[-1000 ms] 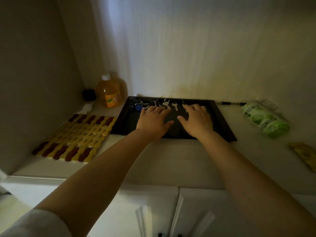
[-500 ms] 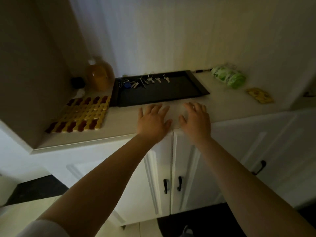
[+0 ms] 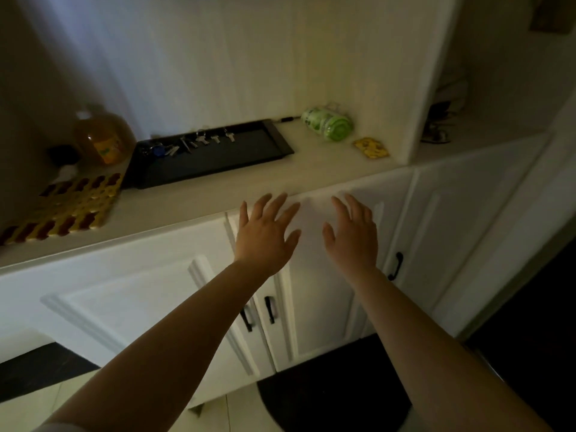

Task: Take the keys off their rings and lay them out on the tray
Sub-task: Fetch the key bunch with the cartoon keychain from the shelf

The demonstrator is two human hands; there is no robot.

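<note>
Evidently both hands, left hand [image 3: 265, 235] and right hand [image 3: 353, 236], hovered off the table's front edge, fingers spread, holding nothing. Keys [image 3: 199, 141] lay along the tray's [image 3: 274, 135] back edge: light, rigid, probably slippery; best pinched by their heads.

matt black tray [image 3: 274, 141] holding pale, faintly shiny metal keys [image 3: 215, 139]; smooth off-white counter [image 3: 311, 169]; white painted cabinet doors [image 3: 124, 307]; glossy clear plastic bottle [image 3: 101, 137]; green plastic-wrapped roll [image 3: 328, 123].
</note>
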